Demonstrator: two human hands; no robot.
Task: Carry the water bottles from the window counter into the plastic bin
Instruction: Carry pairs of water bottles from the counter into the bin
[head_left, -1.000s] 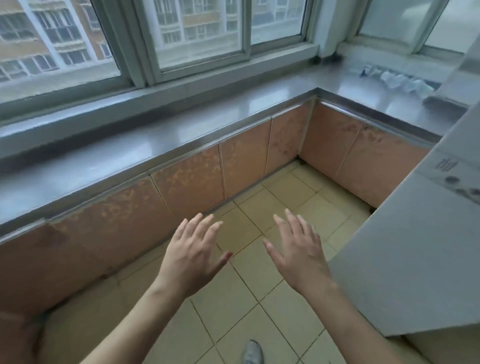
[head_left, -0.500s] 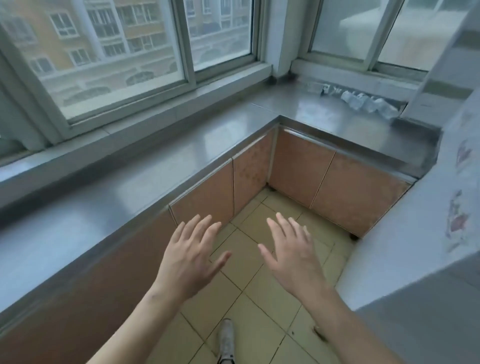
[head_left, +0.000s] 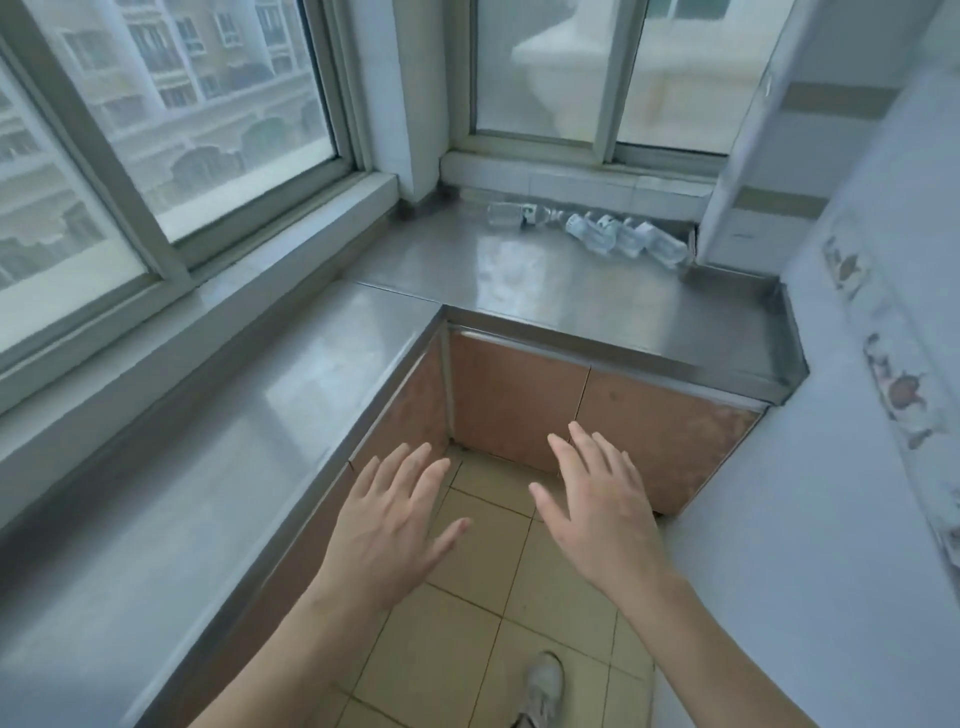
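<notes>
One head-worn view looks forward and down from close above, facing the worktop (head_left: 597, 291) corner at 12 o'clock.

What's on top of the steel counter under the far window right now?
A row of clear water bottles lying on their sides along the back of the counter. Blur hides the exact count. Both hands, left and right, are empty.

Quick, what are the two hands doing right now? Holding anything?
Left hand: open, fingers spread, holding nothing.
Right hand: open, fingers spread, holding nothing.
The water bottles lie on the counter.
</notes>
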